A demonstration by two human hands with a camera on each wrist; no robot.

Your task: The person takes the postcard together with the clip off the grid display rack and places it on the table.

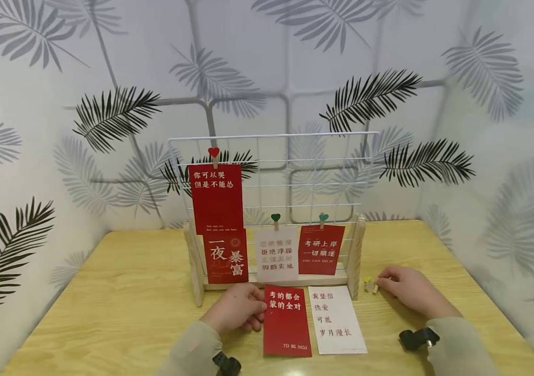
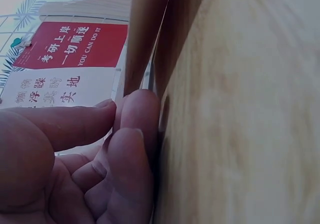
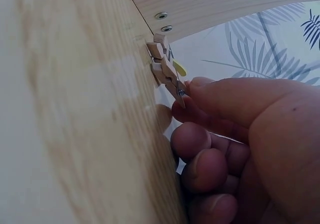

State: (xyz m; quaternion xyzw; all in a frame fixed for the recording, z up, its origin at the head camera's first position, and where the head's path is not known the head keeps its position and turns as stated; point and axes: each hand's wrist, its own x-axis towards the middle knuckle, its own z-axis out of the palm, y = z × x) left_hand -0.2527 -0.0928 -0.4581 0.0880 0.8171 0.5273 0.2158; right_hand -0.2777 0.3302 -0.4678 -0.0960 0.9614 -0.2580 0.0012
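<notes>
My left hand [image 1: 241,308] pinches the left edge of a red card [image 1: 287,329] with white Chinese lettering, lying before the rack. In the left wrist view, the thumb [image 2: 85,124] and curled fingers [image 2: 137,119] meet at the card's edge. A white card [image 1: 337,321] lies just right of the red one. Beside the rack's right foot, my right hand [image 1: 410,287] pinches a small wooden clothespin [image 1: 375,288] between thumb and forefinger. Other small clothespins [image 3: 159,51], one with a yellow top, lie close against it; they partly overlap.
A white wire grid rack [image 1: 290,137] on wooden feet [image 1: 356,256] stands at the back. Cards hang on it, including a tall red card [image 1: 217,201] under a red heart clip [image 1: 213,152]. Green [image 1: 275,218] and teal [image 1: 323,217] heart clips hold lower cards. Leaf-patterned wall covering rises behind.
</notes>
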